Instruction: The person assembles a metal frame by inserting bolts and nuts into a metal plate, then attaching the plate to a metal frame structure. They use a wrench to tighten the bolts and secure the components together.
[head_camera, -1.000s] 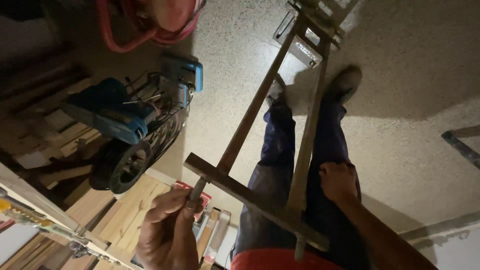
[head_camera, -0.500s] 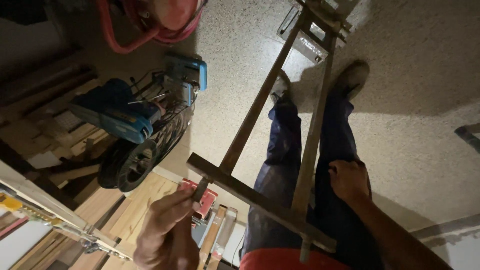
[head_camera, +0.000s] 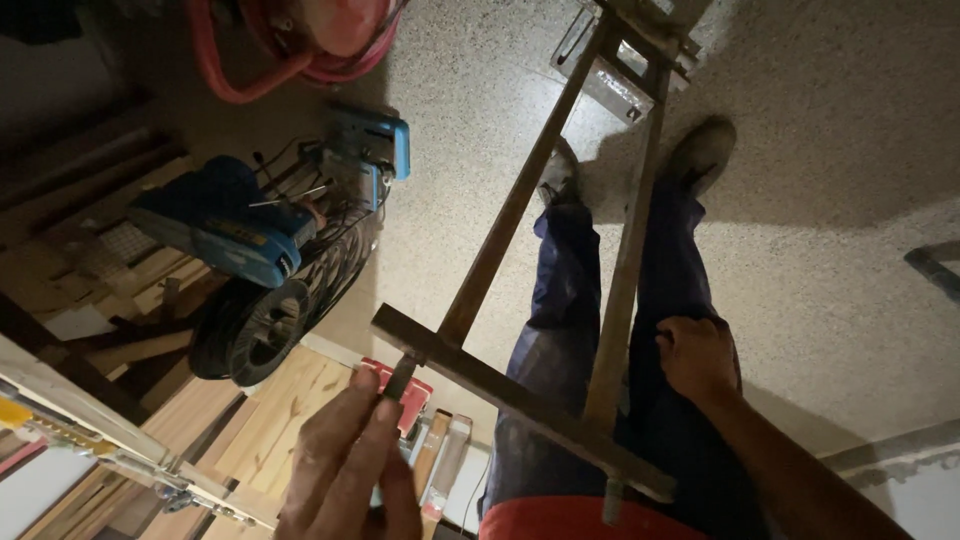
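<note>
Rigid, weighty-looking steel frame (head_camera: 560, 290): right hand (head_camera: 700, 355) clamps one long rail, left hand (head_camera: 350, 460) pinches a short stub under the crossbar (head_camera: 510, 395), both firm holds.

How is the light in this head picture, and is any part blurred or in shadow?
Head view: dim warm light; the speckled floor is brightest, with a dark shadow beside the shoes. The left hand looks soft, the right hand and metal frame sharper; the top left corner is nearly black.
</note>
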